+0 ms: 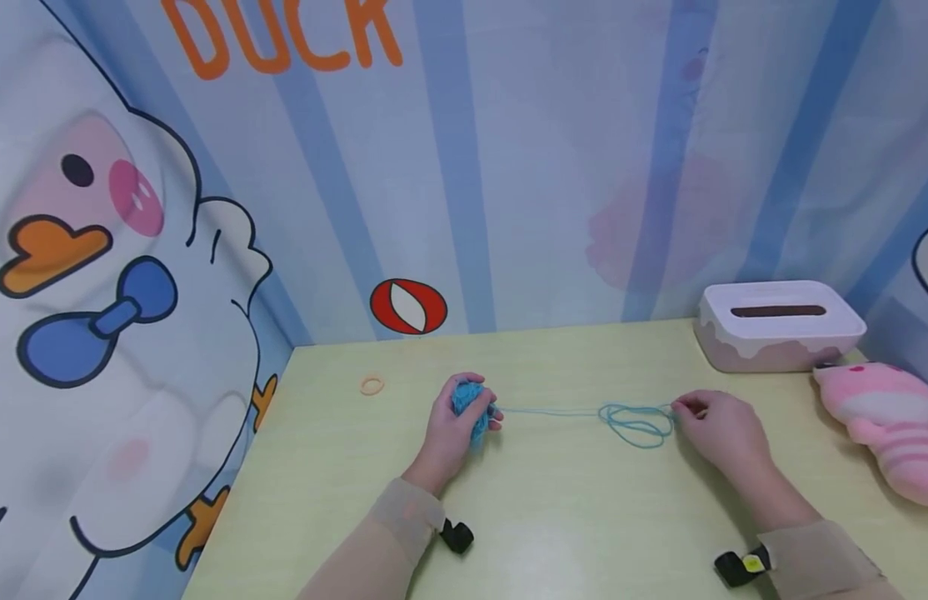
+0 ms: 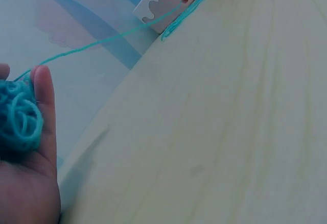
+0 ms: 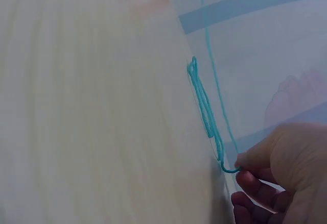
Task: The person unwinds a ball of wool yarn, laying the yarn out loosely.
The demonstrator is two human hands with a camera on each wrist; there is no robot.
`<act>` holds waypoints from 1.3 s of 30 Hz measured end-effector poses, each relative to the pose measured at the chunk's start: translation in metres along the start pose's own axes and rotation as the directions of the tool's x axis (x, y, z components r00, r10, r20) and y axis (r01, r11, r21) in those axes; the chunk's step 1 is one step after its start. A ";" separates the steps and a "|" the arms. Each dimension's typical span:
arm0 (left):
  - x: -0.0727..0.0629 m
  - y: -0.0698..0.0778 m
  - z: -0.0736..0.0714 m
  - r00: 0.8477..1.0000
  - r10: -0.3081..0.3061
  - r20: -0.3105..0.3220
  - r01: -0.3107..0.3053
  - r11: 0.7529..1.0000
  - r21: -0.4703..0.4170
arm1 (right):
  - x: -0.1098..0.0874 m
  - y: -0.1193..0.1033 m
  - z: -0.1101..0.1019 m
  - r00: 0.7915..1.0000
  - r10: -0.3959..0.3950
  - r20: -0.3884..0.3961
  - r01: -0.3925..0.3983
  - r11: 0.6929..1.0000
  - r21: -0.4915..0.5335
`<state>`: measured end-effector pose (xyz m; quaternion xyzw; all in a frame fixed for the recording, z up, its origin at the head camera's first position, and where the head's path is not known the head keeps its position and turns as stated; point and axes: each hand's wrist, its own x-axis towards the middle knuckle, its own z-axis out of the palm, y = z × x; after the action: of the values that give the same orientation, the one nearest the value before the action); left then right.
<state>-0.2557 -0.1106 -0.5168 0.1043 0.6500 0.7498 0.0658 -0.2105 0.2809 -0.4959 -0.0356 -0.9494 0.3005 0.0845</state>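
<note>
My left hand [image 1: 455,421] grips a ball of blue yarn [image 1: 467,398], fingers and thumb curled about it. In the left wrist view the same yarn ball [image 2: 19,117] shows loose loops on its surface. One strand [image 2: 102,41] runs from the ball across to my right hand [image 1: 722,429], which pinches it between thumb and forefinger. Several loose loops of yarn [image 1: 636,425] lie on the table just left of the right hand. From the pinched fingertips [image 3: 244,162] the yarn bends down to these loops in the right wrist view.
A thin orange ring [image 1: 371,385] lies on the table left of the yarn ball. At the back right stands a white and pink tissue box [image 1: 779,325], with a pink striped plush toy [image 1: 895,429] in front. A printed curtain [image 1: 539,167] hangs along the table's back edge.
</note>
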 end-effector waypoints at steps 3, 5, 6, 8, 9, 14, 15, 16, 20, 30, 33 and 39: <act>0.000 0.000 0.000 1.000 -0.003 -0.002 0.003 1.000 0.012 | 0.000 -0.006 0.006 1.000 -0.007 -0.003 0.007 1.000 0.002; 0.001 -0.001 0.000 1.000 -0.007 0.005 0.007 1.000 0.012 | -0.001 -0.015 0.010 0.998 -0.028 -0.051 0.029 0.999 0.019; 0.002 -0.001 0.000 1.000 -0.010 0.011 0.010 1.000 0.009 | -0.001 -0.021 0.013 0.995 -0.051 -0.090 0.054 0.998 0.032; 0.003 -0.003 0.000 1.000 -0.018 0.019 0.017 1.000 0.009 | -0.002 -0.035 0.022 0.977 -0.118 -0.178 0.131 0.989 0.066; 0.003 -0.003 0.000 0.999 -0.022 0.023 0.022 1.000 0.009 | -0.004 -0.043 0.027 0.964 -0.157 -0.214 0.178 0.980 0.084; 0.003 -0.003 0.000 0.998 -0.044 0.049 0.043 0.999 0.020 | -0.010 -0.086 0.056 0.913 -0.346 -0.218 0.386 0.904 0.181; 0.003 -0.003 0.000 0.997 -0.046 0.056 0.045 0.999 0.021 | -0.011 -0.094 0.062 0.915 -0.365 -0.170 0.395 0.895 0.205; 0.003 -0.002 0.000 0.997 -0.047 0.064 0.045 0.999 0.021 | -0.013 -0.102 0.067 0.918 -0.379 -0.115 0.395 0.890 0.227; 0.001 0.000 0.000 0.995 -0.043 0.092 0.040 0.999 0.033 | -0.015 -0.128 0.086 0.915 -0.382 0.129 0.331 0.895 0.300; 0.000 -0.001 0.000 0.997 -0.044 0.064 0.039 0.996 0.078 | -0.013 -0.135 0.092 0.926 -0.344 0.155 0.269 0.889 0.370; 0.000 -0.002 -0.001 0.998 -0.059 0.038 0.054 0.991 0.124 | -0.013 -0.127 0.081 0.938 -0.327 0.115 0.261 0.884 0.388; 0.000 -0.002 -0.003 0.998 -0.069 -0.005 0.069 0.982 0.174 | -0.013 -0.104 0.057 0.963 -0.267 0.047 0.228 0.890 0.396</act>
<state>-0.2565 -0.1134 -0.5189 0.0875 0.7163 0.6873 0.0827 -0.2101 0.1622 -0.4831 0.1182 -0.8710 0.4702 0.0797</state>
